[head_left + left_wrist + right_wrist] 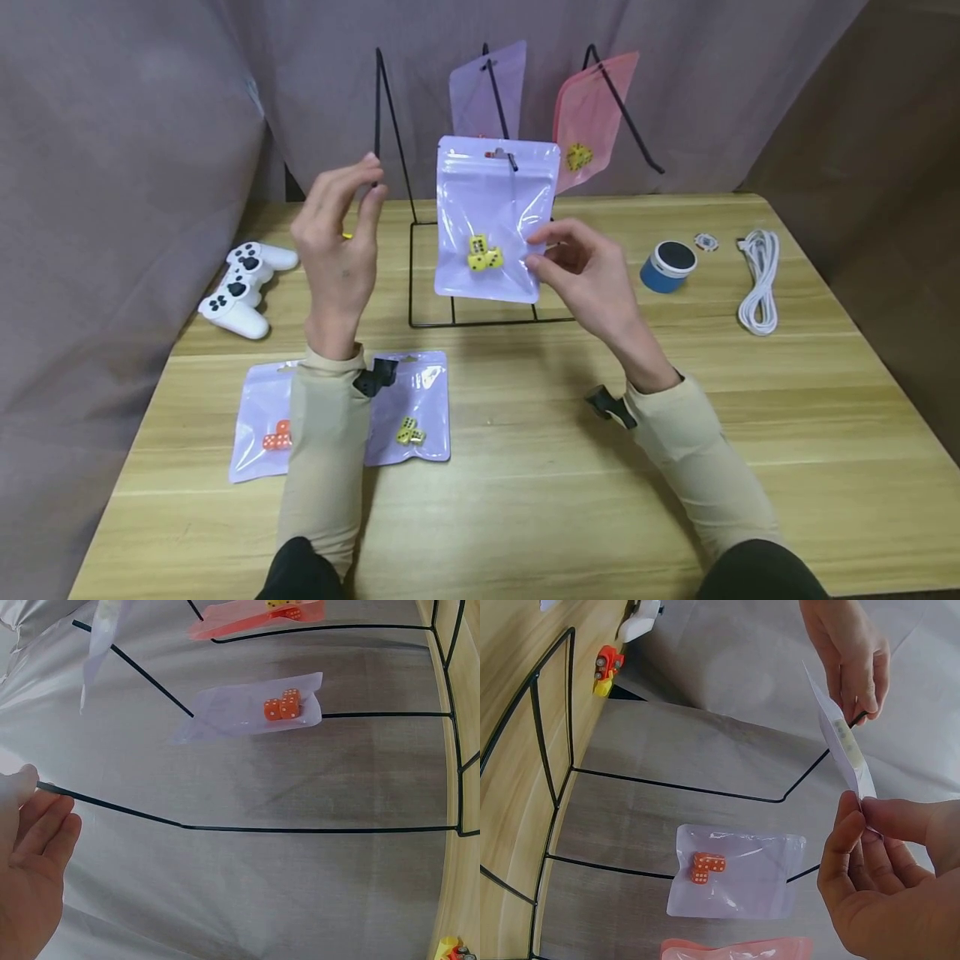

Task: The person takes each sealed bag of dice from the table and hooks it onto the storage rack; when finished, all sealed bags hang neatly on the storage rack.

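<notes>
With your left hand [337, 237] pinching the left wire prong [322, 830], the lavender zip pouch [480, 202] your right hand [592, 275] pinches mid-frame could drop if released unthreaded.

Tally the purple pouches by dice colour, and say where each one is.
Yellow dice: 2 (held pouch in the right hand; right pouch on the table)
Orange dice: 2 (hanging pouch on the middle prong; left pouch on the table)
Total: 4 purple pouches
</notes>
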Tool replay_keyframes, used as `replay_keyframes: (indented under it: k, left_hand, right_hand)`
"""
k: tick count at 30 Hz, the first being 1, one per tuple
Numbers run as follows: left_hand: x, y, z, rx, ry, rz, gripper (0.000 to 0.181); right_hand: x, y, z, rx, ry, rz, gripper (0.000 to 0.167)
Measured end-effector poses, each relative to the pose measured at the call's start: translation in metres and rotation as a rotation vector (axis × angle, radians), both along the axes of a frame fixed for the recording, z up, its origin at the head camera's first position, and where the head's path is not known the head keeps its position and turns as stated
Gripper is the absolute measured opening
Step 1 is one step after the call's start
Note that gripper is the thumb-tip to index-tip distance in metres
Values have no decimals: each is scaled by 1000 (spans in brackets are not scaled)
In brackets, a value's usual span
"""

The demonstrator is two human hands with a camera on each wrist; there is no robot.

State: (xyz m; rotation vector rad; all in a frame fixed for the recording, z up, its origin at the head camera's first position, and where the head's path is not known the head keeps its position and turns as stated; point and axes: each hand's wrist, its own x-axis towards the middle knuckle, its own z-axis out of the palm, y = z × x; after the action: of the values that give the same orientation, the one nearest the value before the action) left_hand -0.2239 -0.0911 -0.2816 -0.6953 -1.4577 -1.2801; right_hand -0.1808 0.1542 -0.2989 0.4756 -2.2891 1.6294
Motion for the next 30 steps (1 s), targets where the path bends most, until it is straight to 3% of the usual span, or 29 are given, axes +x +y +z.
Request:
replay_keyframes:
  k: [12,20,30]
  left_hand:
    - [-5,-2,-3,-15,1,21,11]
    - [-7,-5,-5,-18,0,29,10]
    - [-1,-1,-1,-21,15,30,10]
  right_hand:
    - [-12,-1,6,10,4,-19,20]
    - [-19,-1,10,-35,-7,-6,19]
    - [-27,1,15,-16,-34,-15,19]
